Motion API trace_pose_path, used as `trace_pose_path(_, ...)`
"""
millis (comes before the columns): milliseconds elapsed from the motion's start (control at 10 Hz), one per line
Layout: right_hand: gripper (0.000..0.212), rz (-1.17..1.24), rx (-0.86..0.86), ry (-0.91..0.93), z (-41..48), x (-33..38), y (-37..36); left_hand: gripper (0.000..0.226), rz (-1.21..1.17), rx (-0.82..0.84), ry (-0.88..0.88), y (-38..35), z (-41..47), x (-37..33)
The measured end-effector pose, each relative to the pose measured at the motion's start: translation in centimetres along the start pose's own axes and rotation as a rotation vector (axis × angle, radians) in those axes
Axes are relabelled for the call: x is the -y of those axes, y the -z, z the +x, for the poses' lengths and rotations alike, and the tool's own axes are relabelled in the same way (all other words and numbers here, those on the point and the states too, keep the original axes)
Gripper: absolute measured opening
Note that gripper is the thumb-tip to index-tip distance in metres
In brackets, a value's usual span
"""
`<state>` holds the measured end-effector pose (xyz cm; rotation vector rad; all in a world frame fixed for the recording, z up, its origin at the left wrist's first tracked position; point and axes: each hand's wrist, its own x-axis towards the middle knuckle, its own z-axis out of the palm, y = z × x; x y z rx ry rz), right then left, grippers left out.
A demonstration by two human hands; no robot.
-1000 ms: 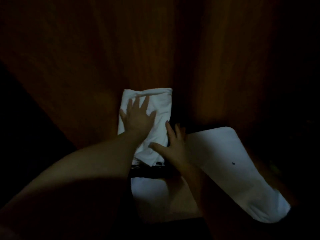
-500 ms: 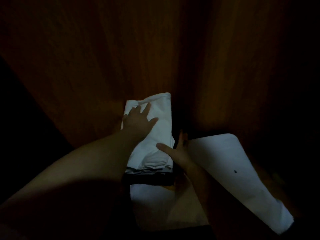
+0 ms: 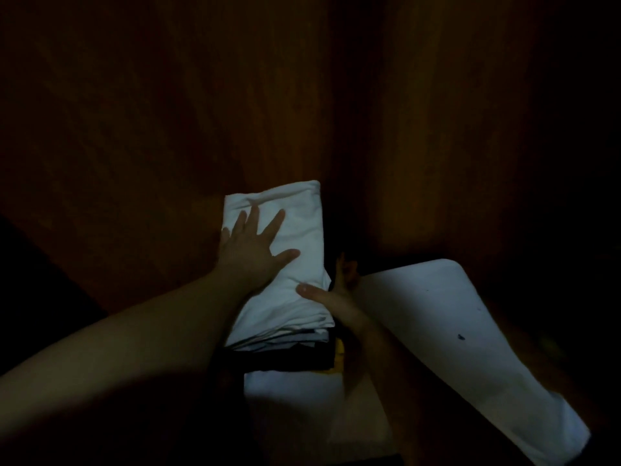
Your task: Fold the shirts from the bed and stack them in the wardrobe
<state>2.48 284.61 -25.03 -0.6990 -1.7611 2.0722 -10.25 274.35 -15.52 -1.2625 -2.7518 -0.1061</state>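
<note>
A folded white shirt (image 3: 295,230) lies on top of a stack of folded clothes (image 3: 289,354) inside the dark wooden wardrobe (image 3: 168,129). My left hand (image 3: 250,250) lies flat on the shirt with its fingers spread, pressing it down. My right hand (image 3: 332,290) is at the stack's right side, thumb on the shirt's top and fingers down along the edge, partly hidden in shadow. Below the white shirt the stack shows darker layers and a bit of yellow.
A white folded item (image 3: 453,348) lies slanted to the right of the stack. Another pale surface (image 3: 295,395) shows below the stack's front. The wardrobe's brown back and side panels close in the space, and it is very dim.
The view has come closer to the stack. My left hand has spread flatter on the white shirt, and my right hand has slid to the stack's right edge.
</note>
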Motion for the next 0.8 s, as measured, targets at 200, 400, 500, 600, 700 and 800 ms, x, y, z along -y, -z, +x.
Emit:
trace_pose_path(200,0.134,-0.175,-0.110,0.114,-2.4,1.9,-0.3,0.069,0.045,-0.039,-0.024,0.8,-1.1,-1.4)
trace_pose_path(400,0.083,-0.492,0.032,0.255,-2.0,5.2,-1.0,0.055,0.051,0.125,-0.099,1.6,0.0,-0.7)
trace_pose_path(500,0.081,-0.682,0.040,0.243,-1.6,4.5,-0.9,0.057,0.046,0.201,-0.105,1.4,0.9,-0.6)
trace_pose_path(600,0.087,-0.824,-0.015,0.215,-1.9,5.6,-1.1,0.058,-0.010,0.173,-0.059,1.0,0.4,-1.0)
trace_pose_path(700,0.076,-0.778,-0.153,0.173,-3.2,7.8,-1.4,0.056,-0.012,0.042,-0.015,2.0,-0.2,-1.8)
trace_pose_path(800,0.069,-0.842,-0.228,0.188,-5.0,10.9,-1.6,0.055,-0.001,-0.036,-0.029,4.2,-0.9,-2.6)
